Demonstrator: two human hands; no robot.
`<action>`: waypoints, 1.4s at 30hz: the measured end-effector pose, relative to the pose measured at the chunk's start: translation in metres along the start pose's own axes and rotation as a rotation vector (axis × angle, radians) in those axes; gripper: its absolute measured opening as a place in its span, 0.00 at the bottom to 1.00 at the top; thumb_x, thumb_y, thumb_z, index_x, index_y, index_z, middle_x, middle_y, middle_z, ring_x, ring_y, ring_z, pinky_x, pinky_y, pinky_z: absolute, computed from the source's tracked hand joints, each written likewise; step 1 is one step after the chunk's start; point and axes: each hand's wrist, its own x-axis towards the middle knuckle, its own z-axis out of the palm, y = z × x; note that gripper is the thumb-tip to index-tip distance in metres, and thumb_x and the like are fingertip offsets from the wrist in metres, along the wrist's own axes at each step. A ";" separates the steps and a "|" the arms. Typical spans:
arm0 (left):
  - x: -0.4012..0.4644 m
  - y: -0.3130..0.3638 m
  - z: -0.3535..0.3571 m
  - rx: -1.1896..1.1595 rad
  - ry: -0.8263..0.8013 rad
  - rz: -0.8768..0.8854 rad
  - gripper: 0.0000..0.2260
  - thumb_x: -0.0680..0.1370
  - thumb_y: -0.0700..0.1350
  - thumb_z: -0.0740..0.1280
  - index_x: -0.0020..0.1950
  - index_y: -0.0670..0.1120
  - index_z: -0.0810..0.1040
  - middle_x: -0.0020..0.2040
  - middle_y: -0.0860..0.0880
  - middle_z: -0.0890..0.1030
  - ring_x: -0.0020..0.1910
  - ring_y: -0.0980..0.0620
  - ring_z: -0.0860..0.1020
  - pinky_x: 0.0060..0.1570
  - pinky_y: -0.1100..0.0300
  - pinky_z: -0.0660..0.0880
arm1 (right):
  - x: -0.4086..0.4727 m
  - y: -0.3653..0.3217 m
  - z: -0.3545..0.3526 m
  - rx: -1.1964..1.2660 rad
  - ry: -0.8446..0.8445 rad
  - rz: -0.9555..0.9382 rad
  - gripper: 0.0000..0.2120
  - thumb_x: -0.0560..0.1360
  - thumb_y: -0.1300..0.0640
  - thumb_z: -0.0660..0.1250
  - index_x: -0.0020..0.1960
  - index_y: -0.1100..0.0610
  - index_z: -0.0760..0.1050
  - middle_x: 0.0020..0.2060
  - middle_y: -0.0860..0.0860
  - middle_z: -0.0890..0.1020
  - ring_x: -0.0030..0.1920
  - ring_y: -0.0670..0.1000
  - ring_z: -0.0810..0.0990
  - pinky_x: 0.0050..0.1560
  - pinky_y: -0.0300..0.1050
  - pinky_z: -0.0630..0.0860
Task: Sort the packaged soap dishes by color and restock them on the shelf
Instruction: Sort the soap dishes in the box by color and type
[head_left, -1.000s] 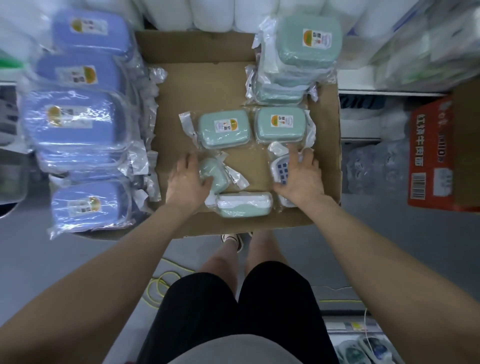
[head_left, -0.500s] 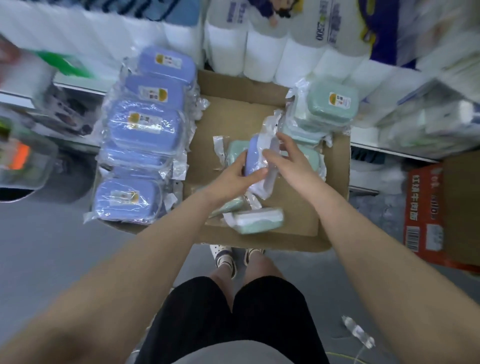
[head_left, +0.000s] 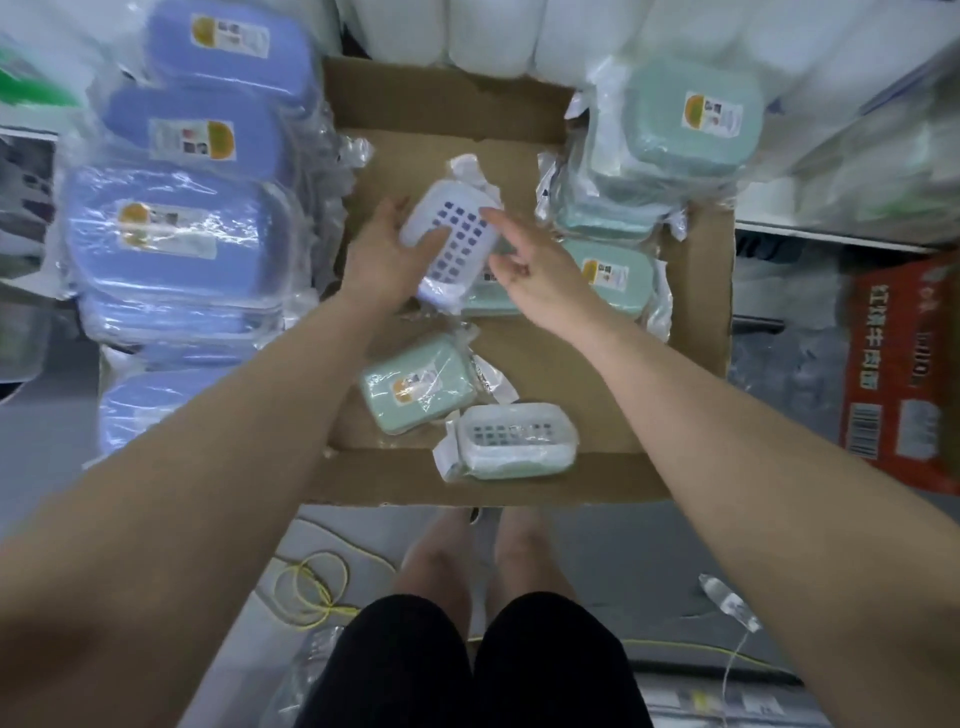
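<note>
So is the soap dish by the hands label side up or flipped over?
Flipped over. The held soap dish shows its white grid of holes, with no sticker visible, while the left hand grips it.

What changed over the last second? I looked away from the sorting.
The left hand let go of a green dish and now holds the blue grid-bottomed soap dish, lifted off the cardboard box. The right hand released it and hangs open beside it. The blue stack and green stack stayed put.
</note>
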 end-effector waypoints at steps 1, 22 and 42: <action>0.002 -0.001 0.001 0.090 0.011 0.011 0.21 0.79 0.50 0.66 0.71 0.47 0.68 0.60 0.50 0.77 0.56 0.50 0.78 0.54 0.60 0.73 | 0.007 -0.001 0.003 0.014 0.045 -0.004 0.25 0.82 0.59 0.59 0.78 0.51 0.58 0.73 0.51 0.67 0.66 0.49 0.73 0.68 0.48 0.71; -0.077 -0.057 0.008 0.357 0.017 0.144 0.36 0.78 0.57 0.65 0.79 0.46 0.53 0.77 0.41 0.58 0.73 0.40 0.63 0.68 0.46 0.63 | -0.045 0.037 -0.020 -0.686 0.302 -0.206 0.36 0.67 0.47 0.71 0.71 0.58 0.68 0.64 0.58 0.73 0.65 0.60 0.70 0.66 0.54 0.69; -0.108 -0.071 0.010 0.653 -0.078 0.089 0.40 0.72 0.53 0.72 0.78 0.46 0.54 0.67 0.37 0.68 0.64 0.34 0.70 0.62 0.42 0.70 | -0.131 0.057 0.037 -0.624 -0.442 -0.095 0.29 0.72 0.36 0.67 0.67 0.49 0.71 0.66 0.50 0.73 0.68 0.54 0.69 0.68 0.49 0.63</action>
